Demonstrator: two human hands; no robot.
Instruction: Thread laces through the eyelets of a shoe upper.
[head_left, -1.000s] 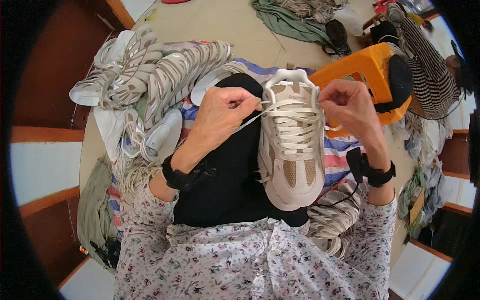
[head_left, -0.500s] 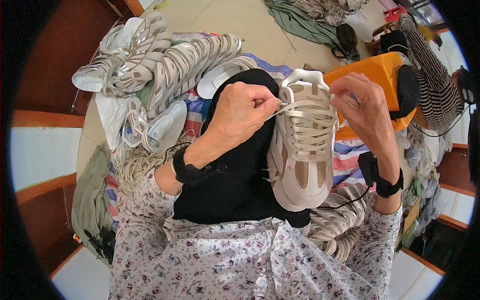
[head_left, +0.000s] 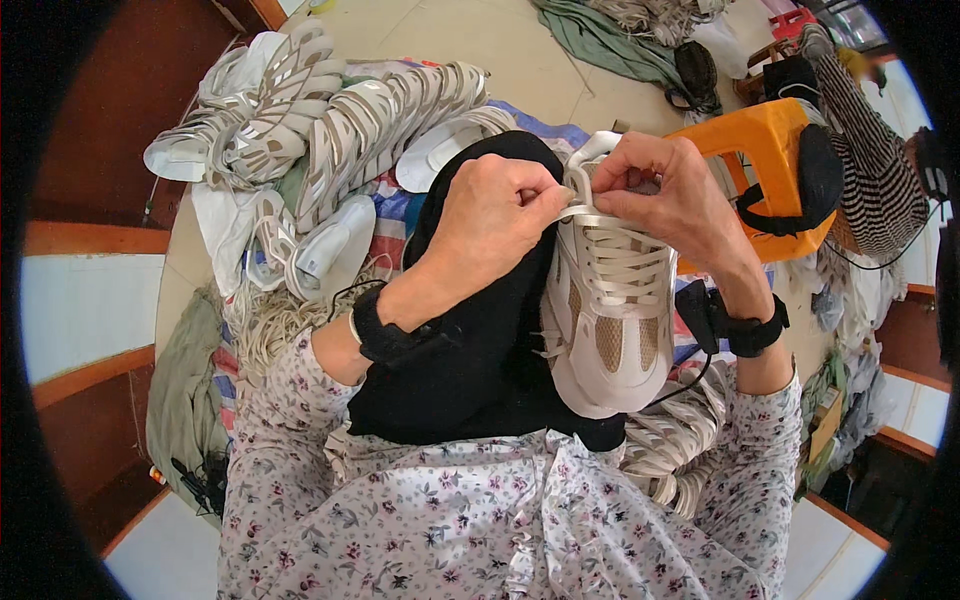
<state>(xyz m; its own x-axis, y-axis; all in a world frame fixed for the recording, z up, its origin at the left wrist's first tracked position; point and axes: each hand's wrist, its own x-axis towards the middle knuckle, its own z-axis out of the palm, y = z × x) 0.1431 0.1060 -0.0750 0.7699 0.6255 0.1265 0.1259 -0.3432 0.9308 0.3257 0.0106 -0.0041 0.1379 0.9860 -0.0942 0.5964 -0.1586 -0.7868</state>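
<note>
A beige and white sneaker (head_left: 622,376) lies along my lap at the right edge of a black cloth (head_left: 455,370), its toe toward me. Pale flat laces (head_left: 625,268) cross its front in several rows. My left hand (head_left: 488,220) is closed in a pinch at the shoe's upper left edge, on a lace end. Over the tongue, my right hand (head_left: 675,195) bends inward with thumb and forefinger pinched by the top left eyelets, close to the left fingertips. A stretch of lace shows between them. The right hand hides much of the tongue and collar.
Rows of unlaced shoe uppers (head_left: 390,120) lie on a striped sheet at the far left, above a heap of loose laces (head_left: 270,335). More uppers (head_left: 680,435) sit by my right hip. An orange stool (head_left: 790,165) stands at the right, near a person's striped clothing (head_left: 870,150).
My right hand has moved left across the shoe, from its right side to the top left eyelets, closing its fingers there. My left hand has shifted slightly right, still pinching.
</note>
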